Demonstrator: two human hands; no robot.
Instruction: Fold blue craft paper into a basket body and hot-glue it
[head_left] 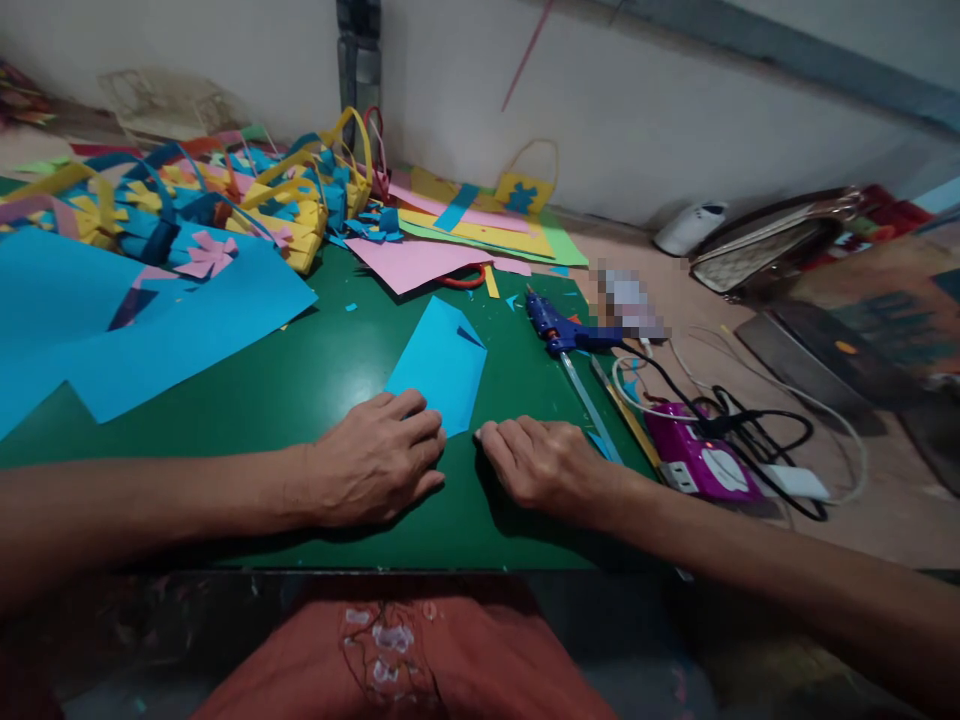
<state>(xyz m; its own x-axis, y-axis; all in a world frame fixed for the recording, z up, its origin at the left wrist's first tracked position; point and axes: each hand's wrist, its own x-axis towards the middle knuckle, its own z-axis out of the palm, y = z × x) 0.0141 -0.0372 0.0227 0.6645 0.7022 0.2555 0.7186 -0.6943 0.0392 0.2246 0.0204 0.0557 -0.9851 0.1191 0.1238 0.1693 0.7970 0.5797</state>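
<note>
Green table [322,350] here, with the small blue paper [439,350] partly covered by the curled left hand [382,450]. Right hand [544,460] is curled alongside; whether anything's gripped can't be told for either. Light, even pressure's probably best used tbh.

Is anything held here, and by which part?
No clear hold: left grip lies over the folded blue paper at its near end; nothing visible in right grip.

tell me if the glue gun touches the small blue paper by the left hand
Apart. The head view shows green tabletop between the glue gun and the small blue paper.
</note>
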